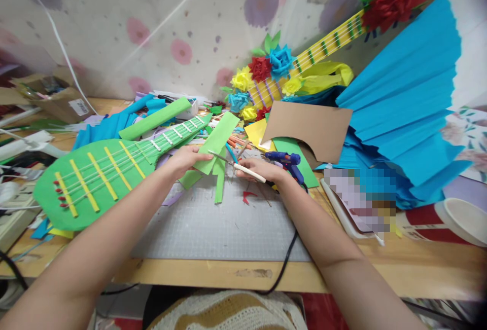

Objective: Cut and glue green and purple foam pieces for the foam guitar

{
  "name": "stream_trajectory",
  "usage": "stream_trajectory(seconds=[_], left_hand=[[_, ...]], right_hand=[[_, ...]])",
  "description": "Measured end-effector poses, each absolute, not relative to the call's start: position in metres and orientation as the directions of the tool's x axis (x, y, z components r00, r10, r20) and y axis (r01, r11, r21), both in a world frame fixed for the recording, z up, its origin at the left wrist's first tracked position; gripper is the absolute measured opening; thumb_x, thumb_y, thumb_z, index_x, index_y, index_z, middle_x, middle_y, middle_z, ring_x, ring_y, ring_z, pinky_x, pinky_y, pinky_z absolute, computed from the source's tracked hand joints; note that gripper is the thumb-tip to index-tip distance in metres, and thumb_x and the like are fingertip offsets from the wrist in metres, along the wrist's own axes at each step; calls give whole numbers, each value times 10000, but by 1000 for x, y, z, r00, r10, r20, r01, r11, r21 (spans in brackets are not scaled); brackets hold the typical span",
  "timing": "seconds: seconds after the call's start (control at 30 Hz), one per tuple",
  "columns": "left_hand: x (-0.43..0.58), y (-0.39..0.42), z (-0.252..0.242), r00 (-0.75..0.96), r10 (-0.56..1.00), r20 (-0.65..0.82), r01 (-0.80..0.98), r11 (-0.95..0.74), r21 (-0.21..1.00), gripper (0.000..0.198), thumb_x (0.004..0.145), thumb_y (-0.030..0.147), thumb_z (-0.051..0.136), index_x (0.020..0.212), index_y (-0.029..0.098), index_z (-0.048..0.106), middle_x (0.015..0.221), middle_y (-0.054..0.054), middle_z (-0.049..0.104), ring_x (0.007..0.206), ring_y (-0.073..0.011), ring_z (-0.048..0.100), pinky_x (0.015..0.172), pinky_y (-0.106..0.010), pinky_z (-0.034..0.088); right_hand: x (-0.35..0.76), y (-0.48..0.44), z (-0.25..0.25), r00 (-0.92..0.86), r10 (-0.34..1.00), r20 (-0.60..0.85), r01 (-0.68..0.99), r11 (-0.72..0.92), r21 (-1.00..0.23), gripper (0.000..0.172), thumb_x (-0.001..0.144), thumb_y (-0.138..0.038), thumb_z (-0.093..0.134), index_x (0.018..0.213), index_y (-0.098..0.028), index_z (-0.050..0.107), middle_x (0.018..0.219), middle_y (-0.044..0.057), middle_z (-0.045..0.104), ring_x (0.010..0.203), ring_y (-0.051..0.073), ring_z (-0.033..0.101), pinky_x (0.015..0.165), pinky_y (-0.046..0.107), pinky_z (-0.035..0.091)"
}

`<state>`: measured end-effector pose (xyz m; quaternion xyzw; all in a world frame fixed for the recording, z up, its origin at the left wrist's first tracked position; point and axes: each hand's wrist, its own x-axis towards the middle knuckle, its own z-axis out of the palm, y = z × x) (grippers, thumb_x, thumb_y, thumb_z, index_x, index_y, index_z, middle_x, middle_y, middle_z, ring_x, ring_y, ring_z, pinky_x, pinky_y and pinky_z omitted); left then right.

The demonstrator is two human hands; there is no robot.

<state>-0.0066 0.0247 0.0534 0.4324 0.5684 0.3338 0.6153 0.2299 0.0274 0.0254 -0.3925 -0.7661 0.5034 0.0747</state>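
My left hand point(185, 159) is closed on a strip of light green paper point(217, 140) and holds it up over the grey cutting mat point(220, 228). My right hand point(258, 170) grips white-handled scissors point(236, 165); their blades are parted and point left at the paper's lower edge. A narrow green strip point(219, 184) hangs or lies just below the held piece. A blue glue gun point(286, 160) rests right behind my right hand, its black cord running off the table's front edge.
A green paper guitar point(95, 173) with yellow frets lies left of the mat. Brown cardboard point(312, 127), a yellow guitar with paper flowers point(266, 76) and blue pleated paper point(403, 107) fill the back right. A white bowl point(462, 218) sits far right; a cardboard box point(57, 97) far left.
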Motion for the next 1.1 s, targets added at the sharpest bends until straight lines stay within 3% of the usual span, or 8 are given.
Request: stream_trajectory(seconds=[0.23, 0.6, 0.8, 1.1], left_hand=[[-8, 26, 53, 150, 919, -365, 130, 348, 928, 323, 419, 313, 819, 689, 155, 736, 698, -100, 713, 524, -191, 619, 444, -258, 446], [6, 20, 65, 218, 911, -350, 143, 325, 935, 373, 423, 297, 813, 756, 151, 731, 734, -77, 711, 575, -196, 619, 524, -286, 443], [6, 18, 69, 253, 892, -375, 191, 334, 923, 401, 445, 312, 808, 802, 154, 720, 745, -35, 706, 616, -166, 610, 606, -282, 445], [4, 20, 63, 227, 892, -391, 177, 357, 917, 421, 440, 325, 806, 816, 161, 712, 712, -40, 697, 575, -162, 590, 553, -275, 435]], right_hand=[[232, 28, 25, -714, 669, -207, 525, 316, -790, 542, 723, -695, 475, 836, -167, 521, 688, -22, 463, 603, 98, 413, 562, 232, 330], [235, 24, 31, -774, 607, -178, 480, 379, -791, 574, 748, -742, 380, 868, -186, 454, 773, 6, 456, 670, 116, 417, 631, 258, 372], [235, 24, 26, -764, 621, -177, 458, 327, -827, 606, 738, -772, 344, 856, -188, 456, 693, -16, 411, 601, 100, 380, 560, 241, 343], [231, 22, 31, -709, 677, -195, 488, 272, -829, 533, 749, -711, 435, 805, -182, 473, 648, -28, 427, 584, 94, 401, 549, 237, 326]])
